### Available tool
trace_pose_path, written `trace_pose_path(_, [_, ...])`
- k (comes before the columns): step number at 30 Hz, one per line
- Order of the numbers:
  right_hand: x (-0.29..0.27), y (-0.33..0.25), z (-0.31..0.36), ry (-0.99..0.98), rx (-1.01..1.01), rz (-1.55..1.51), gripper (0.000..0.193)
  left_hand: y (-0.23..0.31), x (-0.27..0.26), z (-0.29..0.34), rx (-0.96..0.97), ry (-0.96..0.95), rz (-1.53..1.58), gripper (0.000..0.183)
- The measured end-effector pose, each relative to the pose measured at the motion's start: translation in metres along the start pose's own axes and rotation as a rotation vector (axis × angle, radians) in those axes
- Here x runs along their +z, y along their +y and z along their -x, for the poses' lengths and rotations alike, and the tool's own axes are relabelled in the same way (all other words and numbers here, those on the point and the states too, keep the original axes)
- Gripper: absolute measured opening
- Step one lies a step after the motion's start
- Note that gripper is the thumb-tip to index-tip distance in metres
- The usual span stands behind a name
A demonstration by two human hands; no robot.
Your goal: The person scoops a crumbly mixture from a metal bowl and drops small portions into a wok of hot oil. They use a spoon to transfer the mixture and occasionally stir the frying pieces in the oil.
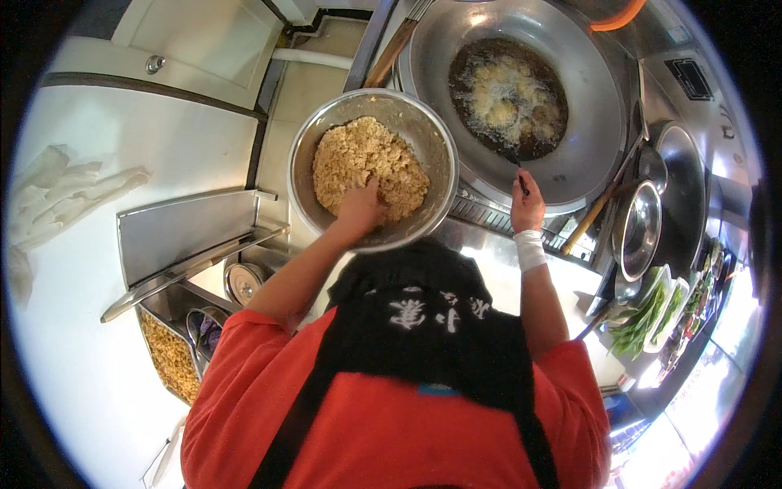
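Observation:
A large steel bowl [447,186] left of the wok holds a lumpy golden-brown batter mixture [362,155]. My left hand [361,210] reaches into it with the fingers curled and partly sunk in the mixture. Pale clumps [507,99] bubble in dark oil in the wide wok [590,122]. At the wok's near rim my right hand [528,213], a white wrap [530,249] around its wrist, is closed on a thin utensil with a dark handle [522,181]. The utensil points toward the oil; its working end is too small to make out.
A wooden-handled tool [393,53] leans at the wok's left. Along the right lie a long wooden handle [588,220], a ladle [652,167], a steel bowl [638,231] and green vegetables [639,322]. At lower left, a tray of brown bits [169,356] stands beside a lidded pot [243,282].

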State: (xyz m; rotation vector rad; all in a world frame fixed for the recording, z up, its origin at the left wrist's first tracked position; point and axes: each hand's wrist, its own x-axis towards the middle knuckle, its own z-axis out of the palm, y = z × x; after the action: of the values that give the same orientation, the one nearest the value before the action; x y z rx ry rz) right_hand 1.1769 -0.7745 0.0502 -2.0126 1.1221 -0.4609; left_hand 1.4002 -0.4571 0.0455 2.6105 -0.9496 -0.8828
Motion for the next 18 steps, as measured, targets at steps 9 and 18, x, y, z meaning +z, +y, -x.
trace_pose_path(9, [0.0,-0.035,0.023,-0.022,-0.099,0.057,0.031,-0.019,0.024,-0.012,0.121,0.206,0.19,0.039])
trace_pose_path(18, [-0.006,-0.055,0.016,-0.053,-0.088,0.051,0.032,-0.029,-0.026,0.009,-0.162,-0.207,2.006,0.041])
